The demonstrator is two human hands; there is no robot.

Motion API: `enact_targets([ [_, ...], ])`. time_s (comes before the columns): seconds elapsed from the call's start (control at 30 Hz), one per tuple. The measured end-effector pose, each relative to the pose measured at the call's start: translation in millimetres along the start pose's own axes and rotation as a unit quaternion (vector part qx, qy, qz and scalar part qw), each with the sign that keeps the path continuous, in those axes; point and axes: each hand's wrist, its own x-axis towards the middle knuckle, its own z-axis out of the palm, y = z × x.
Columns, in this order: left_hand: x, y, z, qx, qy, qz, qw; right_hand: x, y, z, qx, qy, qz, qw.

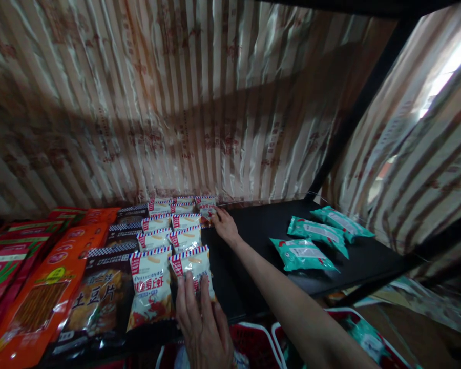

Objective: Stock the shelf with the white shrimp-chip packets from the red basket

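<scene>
White-and-red snack bags stand in two columns on the black shelf point(249, 220), with blue-and-red striped tops. My left hand point(205, 320) rests over the front bag of the right column point(192, 264), fingers stretched out and slightly apart against its face. At the back of the shelf, my right hand point(226, 225) reaches in with bent fingers closed at the right edge of the rearmost snack bag point(206, 206). Part of that bag is hidden by the fingers. Another front snack bag point(151, 287) leans beside my left hand.
Dark potato chip bags point(100, 292), orange snack bags point(48, 292) and red packs point(3, 271) line the left. Teal packets point(305, 254) lie to the right. Below the front edge are red-and-white baskets point(253, 343). A striped curtain point(215, 102) hangs behind; a black post point(353, 123) rises at right.
</scene>
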Motion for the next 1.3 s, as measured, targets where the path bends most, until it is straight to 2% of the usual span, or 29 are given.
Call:
enact_targets([
  [0.17,11,-7,0.3,0.013,-0.007,-0.030,0.999,15,2,23,-0.040,-0.011,-0.039,0.998],
  [0.33,15,-10,-3.7,-0.003,-0.006,-0.041,0.999,18,2,32,-0.070,-0.011,-0.051,0.996],
  [0.63,14,-10,-7.0,-0.007,-0.010,-0.037,0.999,14,-2,38,-0.083,-0.001,-0.033,0.996],
  [0.87,17,-8,-11.9,-0.019,-0.015,-0.034,0.999,7,-6,29,-0.066,0.005,-0.033,0.997],
  [1.0,19,-5,-18.3,-0.034,-0.020,-0.003,0.999,-1,-11,18,-0.042,0.013,-0.033,0.999],
  [1.1,18,-1,-23.0,-0.062,-0.014,0.037,0.997,-19,-15,-1,-0.019,0.038,-0.025,0.999],
  [1.2,12,3,-30.7,-0.128,-0.020,0.109,0.986,-58,-22,-32,0.019,0.095,-0.009,0.995],
  [1.3,1,11,-41.9,-0.220,-0.063,0.167,0.959,-118,-33,-68,0.187,0.209,-0.037,0.959],
])
